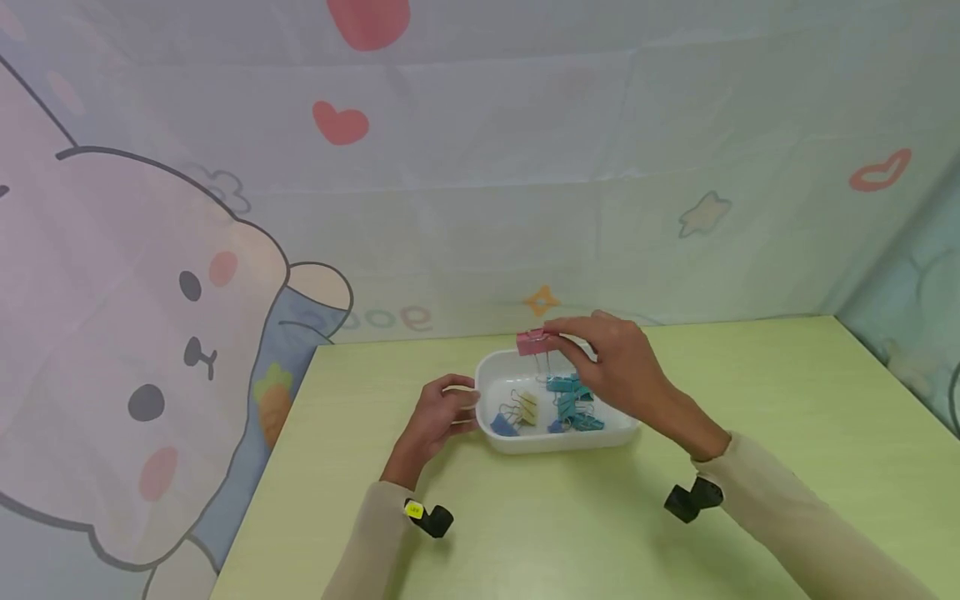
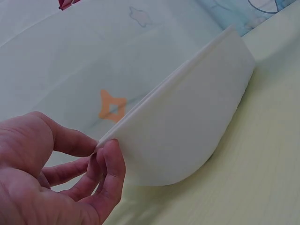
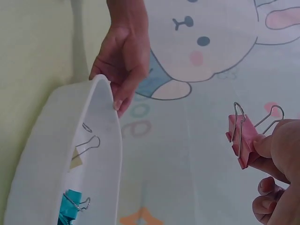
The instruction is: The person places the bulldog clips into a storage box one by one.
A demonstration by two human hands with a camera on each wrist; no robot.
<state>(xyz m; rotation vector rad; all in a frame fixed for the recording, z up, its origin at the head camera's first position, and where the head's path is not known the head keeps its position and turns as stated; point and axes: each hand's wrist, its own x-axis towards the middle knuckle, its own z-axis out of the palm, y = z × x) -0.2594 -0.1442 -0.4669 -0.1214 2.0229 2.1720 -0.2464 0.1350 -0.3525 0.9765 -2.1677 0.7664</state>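
Observation:
A pink binder clip (image 3: 243, 136) with wire handles is pinched between the thumb and fingers of my right hand (image 1: 618, 362), above the far side of a white tray (image 1: 517, 443). My left hand (image 1: 438, 417) pinches the tray's left rim, as the left wrist view (image 2: 70, 173) shows close up. Inside the tray lie several teal binder clips (image 1: 567, 406) towards the right. A yellow binder clip (image 1: 528, 407) and a blue binder clip (image 1: 503, 426) are on its left side. Part of the tray's right end is hidden behind my right hand.
The tray stands on a pale yellow-green table (image 1: 525, 525). Directly behind the table's far edge hangs a printed curtain (image 1: 480, 233) with a cartoon bear, hearts and stars. Black cameras (image 1: 693, 498) are strapped to both wrists.

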